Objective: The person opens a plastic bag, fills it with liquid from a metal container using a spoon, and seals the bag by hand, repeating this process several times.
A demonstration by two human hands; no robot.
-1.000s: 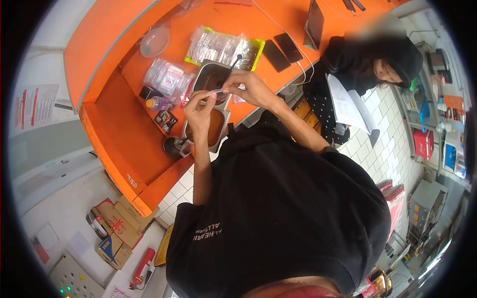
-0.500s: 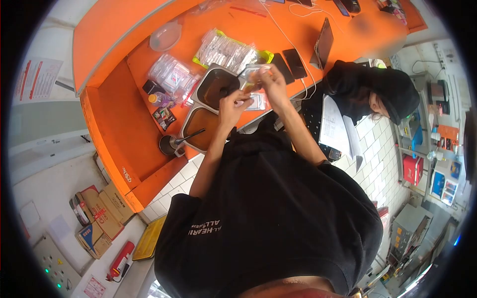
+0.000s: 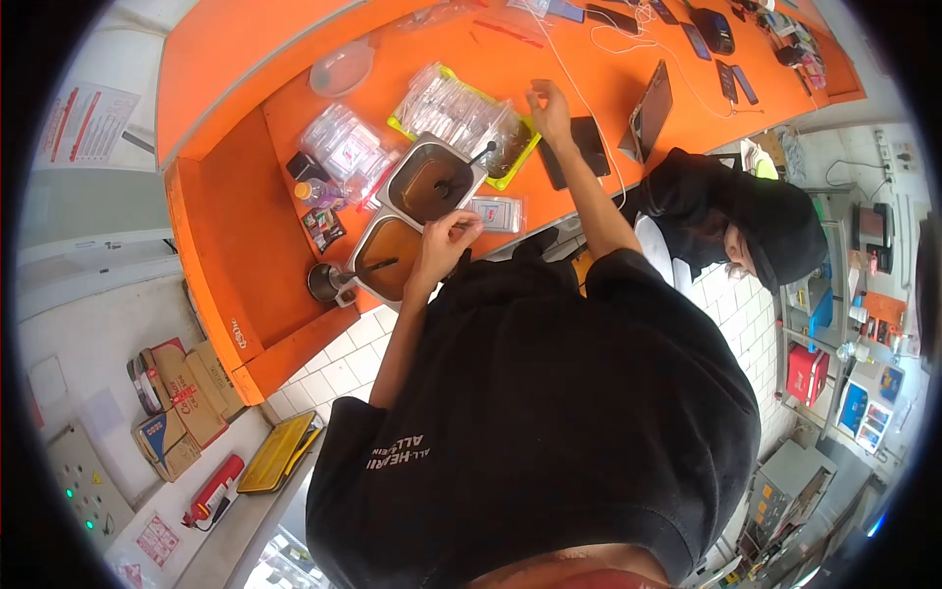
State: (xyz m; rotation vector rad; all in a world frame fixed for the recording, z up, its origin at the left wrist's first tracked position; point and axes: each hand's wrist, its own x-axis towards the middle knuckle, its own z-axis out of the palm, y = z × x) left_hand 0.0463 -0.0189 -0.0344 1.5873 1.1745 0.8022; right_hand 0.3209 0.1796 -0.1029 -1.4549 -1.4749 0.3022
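Rm. insp., L. to R.: control panel (image 3: 80, 491) on wall w/ green lights lit; cartons (image 3: 186, 398) against wall; red extinguisher (image 3: 213, 491), tilted. Orange table (image 3: 491, 64) runs across view, tiled flr. (image 3: 343, 365) below near edge. On table: capped bottle (image 3: 316, 191); clear packs (image 3: 345, 142), heaped; two steel containers (image 3: 473, 190), adjoining, brown contents, dark utensil in each. L. hand (image 3: 446, 243) beside nearer container, fingers curled; whether grasping, cannot tell. Flat clear packet (image 3: 497, 214) lies at near edge of table, just R. of L. hand's fingertips; contact unconfirmed. Packet's long axis approx. L.–R. across view, one short end twd. L. hand. Green tray (image 3: 502, 184) behind packet, holds pouches (image 3: 453, 106); tray's long axis diagonal, far L. to near R. R. hand (image 3: 551, 110) over table, just R. of tray, released, fingers parted and bent. Further R.: dark flat devices (image 3: 592, 147); tablet (image 3: 653, 110), stood up at a tilt; co-worker (image 3: 721, 211) in black; shelving (image 3: 832, 265); red box (image 3: 807, 374).
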